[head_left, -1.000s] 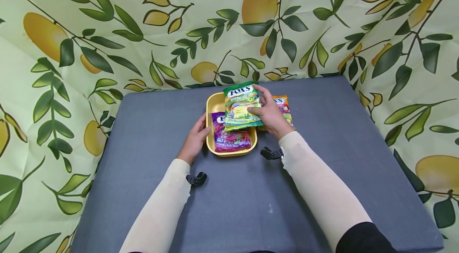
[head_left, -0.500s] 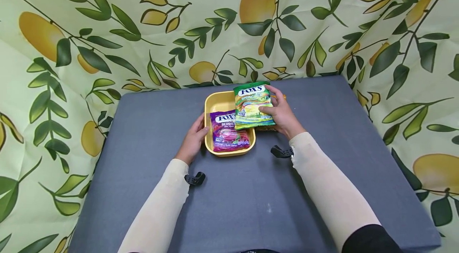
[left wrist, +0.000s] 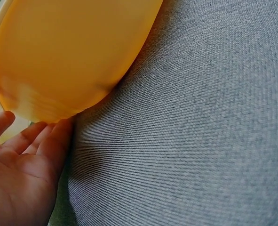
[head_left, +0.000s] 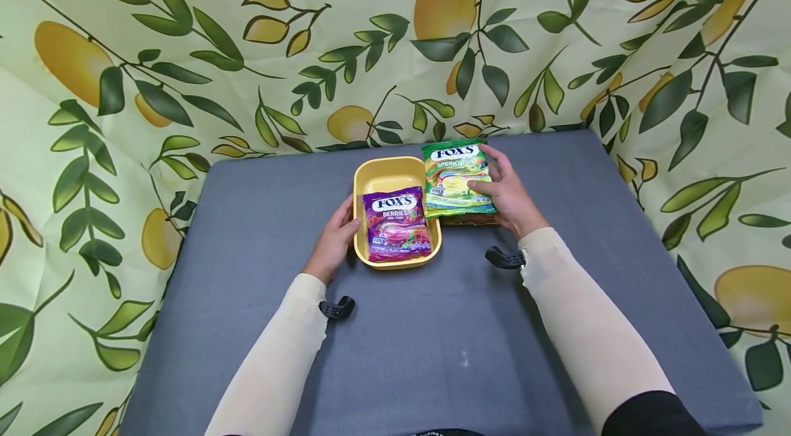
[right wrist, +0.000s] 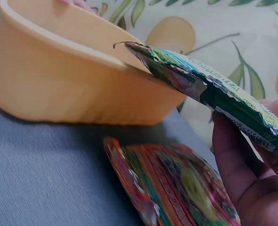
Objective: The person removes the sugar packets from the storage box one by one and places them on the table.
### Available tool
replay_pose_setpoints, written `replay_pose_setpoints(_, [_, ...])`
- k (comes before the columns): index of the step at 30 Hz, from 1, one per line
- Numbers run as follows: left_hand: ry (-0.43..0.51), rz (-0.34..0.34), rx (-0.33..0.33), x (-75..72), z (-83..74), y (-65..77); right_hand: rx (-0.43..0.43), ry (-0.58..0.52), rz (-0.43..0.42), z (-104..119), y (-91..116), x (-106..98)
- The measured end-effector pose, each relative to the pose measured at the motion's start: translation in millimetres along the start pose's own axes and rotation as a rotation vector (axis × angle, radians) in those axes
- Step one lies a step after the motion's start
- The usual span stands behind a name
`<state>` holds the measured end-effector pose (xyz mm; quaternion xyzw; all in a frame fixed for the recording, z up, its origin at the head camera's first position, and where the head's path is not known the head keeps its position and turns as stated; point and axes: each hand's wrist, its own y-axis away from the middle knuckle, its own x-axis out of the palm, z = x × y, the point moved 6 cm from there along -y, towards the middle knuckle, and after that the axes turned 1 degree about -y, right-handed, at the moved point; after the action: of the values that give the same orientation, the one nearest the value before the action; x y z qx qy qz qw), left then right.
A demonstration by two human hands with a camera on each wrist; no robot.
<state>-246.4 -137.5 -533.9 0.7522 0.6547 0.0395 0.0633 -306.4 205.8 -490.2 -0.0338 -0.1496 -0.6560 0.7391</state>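
Observation:
My left hand (head_left: 332,244) holds the left side of a yellow plastic tub (head_left: 378,178), thumb at its rim and fingers along the outer wall. In the left wrist view, the fingers (left wrist: 54,136) meet the tub's outside. Inside the tub, toward its near end, lies a purple Fox's Berries candy bag (head_left: 397,233). My right hand (head_left: 514,197) pinches a green Fox's Spring Tea candy bag (head_left: 454,175) by its right side, thumb on the printed front. That bag is raised just past the tub's right rim. Below it an orange, multicoloured candy bag (right wrist: 176,183) lies beside the tub, mostly covered in the head view.
The tub stands on a grey cloth-covered table (head_left: 395,340), toward its far edge. A leaf-and-fruit patterned curtain (head_left: 247,44) rises directly behind the table and along both sides.
My right hand has carried the Spring Tea bag rightward, from over the tub to above the orange bag. More of the Berries bag shows. My left hand has stayed at the tub.

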Motion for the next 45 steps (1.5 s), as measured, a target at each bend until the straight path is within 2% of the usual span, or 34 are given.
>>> replay_pose_setpoints(11, [-0.009, -0.007, -0.009, -0.6, 1.6, -0.8, 0.033, 0.057, -0.037, 7, 5, -40])
replay_pose_setpoints(18, [-0.016, -0.002, 0.001, -1.6, 0.6, 0.5, 0.048, 0.044, -0.025, 5, 8, -62])
replay_pose_setpoints(32, [-0.003, 0.003, -0.007, -0.3, 0.4, 1.9, 0.091, 0.038, -0.076, 13, 19, -102])
replay_pose_setpoints(45, [-0.003, -0.003, -0.013, -2.2, -0.2, 1.4, 0.121, 0.029, -0.059, 18, 24, -135])
